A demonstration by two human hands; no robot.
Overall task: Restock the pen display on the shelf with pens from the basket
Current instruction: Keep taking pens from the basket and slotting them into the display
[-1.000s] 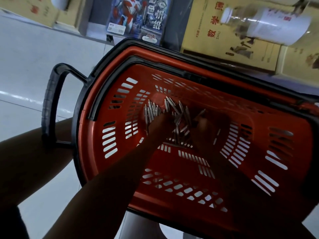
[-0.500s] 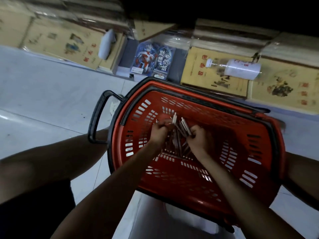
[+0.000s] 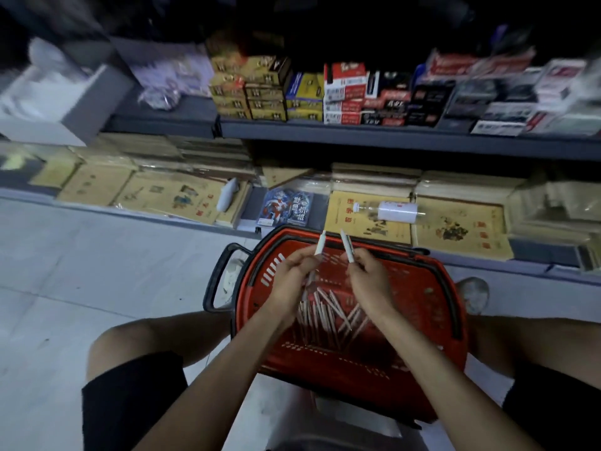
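Above the red basket (image 3: 422,320) at frame centre, the left hand (image 3: 292,278) pinches one white pen (image 3: 320,243) in its fingers, the right hand (image 3: 367,275) pinches another pen (image 3: 347,246); more pens (image 3: 328,317) lie below.

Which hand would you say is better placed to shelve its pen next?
Probably the right hand: like the left hand it grips a pen, and the shelved boxes sit mostly on its side.

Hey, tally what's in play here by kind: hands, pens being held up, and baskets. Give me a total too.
Hands: 2, the left hand and the right hand
Pens held up: 2, the left pen and the right pen, one in each hand
Baskets: 1, the red basket
Total: 5
The loose pens in the basket are too piled up to count.
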